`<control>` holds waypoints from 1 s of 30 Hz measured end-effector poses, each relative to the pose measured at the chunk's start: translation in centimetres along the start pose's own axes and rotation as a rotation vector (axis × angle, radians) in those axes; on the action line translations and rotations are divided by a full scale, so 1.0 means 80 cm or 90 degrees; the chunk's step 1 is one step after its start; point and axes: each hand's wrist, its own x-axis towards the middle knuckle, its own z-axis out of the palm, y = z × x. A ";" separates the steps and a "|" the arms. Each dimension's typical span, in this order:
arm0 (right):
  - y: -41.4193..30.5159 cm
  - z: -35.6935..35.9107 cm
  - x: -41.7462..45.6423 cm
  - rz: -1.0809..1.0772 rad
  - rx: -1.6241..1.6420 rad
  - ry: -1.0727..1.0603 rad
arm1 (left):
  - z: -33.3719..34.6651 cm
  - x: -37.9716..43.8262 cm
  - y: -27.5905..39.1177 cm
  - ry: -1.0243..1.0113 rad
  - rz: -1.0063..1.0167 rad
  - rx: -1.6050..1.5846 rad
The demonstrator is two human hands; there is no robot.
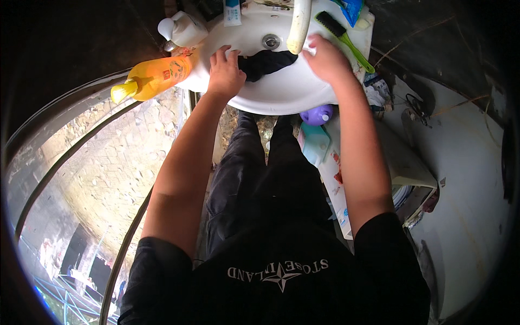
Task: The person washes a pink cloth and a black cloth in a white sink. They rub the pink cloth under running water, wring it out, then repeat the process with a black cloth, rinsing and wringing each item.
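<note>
A dark cloth (266, 64), perhaps a sock, lies bunched in the white washbasin (280, 95), below the drain (271, 41). At its left end is my left hand (225, 75), with the thumb and fingers around the edge of the fabric. My right hand (328, 61) is over the basin's right side, just right of the pale faucet spout (300, 26) and apart from the cloth. Its fingers are curled and slightly blurred. Something white shows between its thumb and forefinger; whether that is a held object or the basin behind cannot be told.
A green-handled brush (349, 44) rests on the right rim, near a blue packet (350, 10). On the left stand an orange bottle (156, 77) and a white pump bottle (183, 29). A tube (232, 12) lies behind. Below is a purple container (317, 115).
</note>
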 end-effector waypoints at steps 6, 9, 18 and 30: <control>-0.039 -0.049 0.079 0.054 -0.051 0.164 | -0.001 -0.009 -0.002 -0.133 0.160 0.127; -0.031 -0.042 0.108 0.014 -0.043 0.140 | 0.008 -0.019 -0.010 -0.123 0.179 0.143; -0.023 -0.019 0.123 -0.071 0.232 0.091 | -0.004 -0.031 -0.018 -0.100 0.287 0.171; -0.014 -0.005 0.160 -0.090 0.026 0.096 | 0.000 -0.019 -0.026 -0.206 0.333 0.230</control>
